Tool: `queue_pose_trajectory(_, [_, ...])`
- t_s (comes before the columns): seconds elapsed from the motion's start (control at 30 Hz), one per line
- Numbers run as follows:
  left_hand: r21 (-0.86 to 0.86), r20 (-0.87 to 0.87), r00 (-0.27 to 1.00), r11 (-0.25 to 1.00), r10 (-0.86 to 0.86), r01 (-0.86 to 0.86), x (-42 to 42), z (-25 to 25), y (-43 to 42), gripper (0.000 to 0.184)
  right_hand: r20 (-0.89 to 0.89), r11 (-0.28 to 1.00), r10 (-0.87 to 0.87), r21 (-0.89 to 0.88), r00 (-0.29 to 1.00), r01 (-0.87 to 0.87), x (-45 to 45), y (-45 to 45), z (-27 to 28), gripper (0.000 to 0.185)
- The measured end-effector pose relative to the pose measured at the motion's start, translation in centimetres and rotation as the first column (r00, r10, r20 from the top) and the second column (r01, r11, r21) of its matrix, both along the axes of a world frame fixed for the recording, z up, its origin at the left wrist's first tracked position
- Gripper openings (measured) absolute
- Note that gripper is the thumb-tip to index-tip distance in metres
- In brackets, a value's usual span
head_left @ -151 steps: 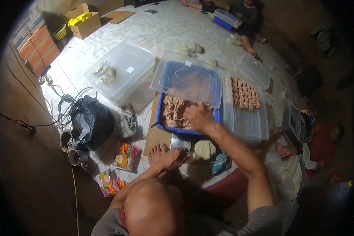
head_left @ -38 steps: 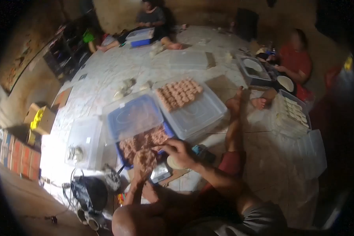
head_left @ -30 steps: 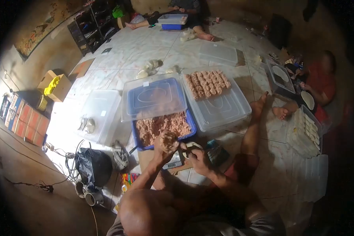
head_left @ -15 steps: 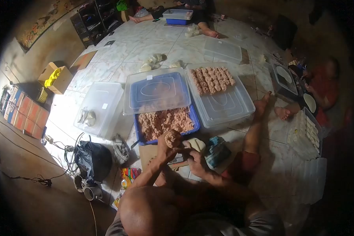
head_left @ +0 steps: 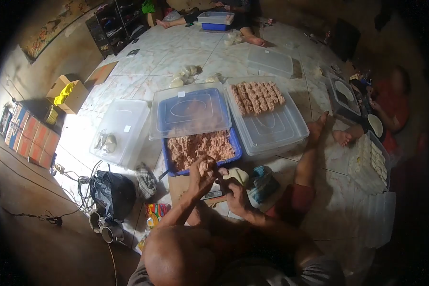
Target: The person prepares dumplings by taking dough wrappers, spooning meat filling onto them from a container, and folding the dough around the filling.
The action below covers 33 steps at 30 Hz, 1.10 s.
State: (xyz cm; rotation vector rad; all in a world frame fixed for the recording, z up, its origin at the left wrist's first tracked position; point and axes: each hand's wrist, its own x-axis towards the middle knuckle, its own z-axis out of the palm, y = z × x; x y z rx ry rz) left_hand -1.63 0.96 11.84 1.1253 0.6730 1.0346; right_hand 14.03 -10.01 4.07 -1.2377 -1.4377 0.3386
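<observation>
My left hand (head_left: 201,180) is closed around a clump of minced filling (head_left: 206,167), which bulges out at the top of the fist. It is over the near edge of a blue tub (head_left: 238,148) holding a mass of the same pinkish mixture (head_left: 200,145). Beside it on the right, my right hand (head_left: 237,196) has its fingers bent toward the left one; whatever they grip, if anything, is hidden. A flat grey device, perhaps a scale (head_left: 213,193), shows partly below the hands. Behind the right hand sits a pale rounded item (head_left: 238,175).
A translucent lid (head_left: 190,112) covers the tub's far part. Right of it, a clear container (head_left: 276,131) bears rows of shaped clumps (head_left: 257,97). A teal cloth (head_left: 263,183), black bag (head_left: 110,193) and cables lie nearby. Other people sit right and at the back.
My left fist has turned slightly, and the clump on top looks narrower. My right hand has shifted a little, its fingers now slightly farther from the left hand.
</observation>
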Motion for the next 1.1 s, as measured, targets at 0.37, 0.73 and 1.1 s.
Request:
queue_pose_trajectory(0.37, [0.383,-0.369,0.910,0.923,0.188,-0.036,0.0,3.2,0.0,0.049,-0.175,0.944,0.153,-0.267,0.973,-0.196,0.5,-0.8,4.3,0.015])
queue_pose_trajectory(0.73, [0.290,-0.509,0.841,0.956,0.187,-0.037,-2.5,5.8,0.9,0.043,0.046,0.937,0.120,-0.335,0.992,-0.098,4.7,-0.1,16.4,0.014])
queue_pose_trajectory(1.1, [0.622,-0.694,0.600,0.751,0.397,0.222,-1.8,5.0,-0.2,0.036,-0.092,0.915,0.216,-0.329,0.972,-0.234,2.8,3.1,15.7,0.011])
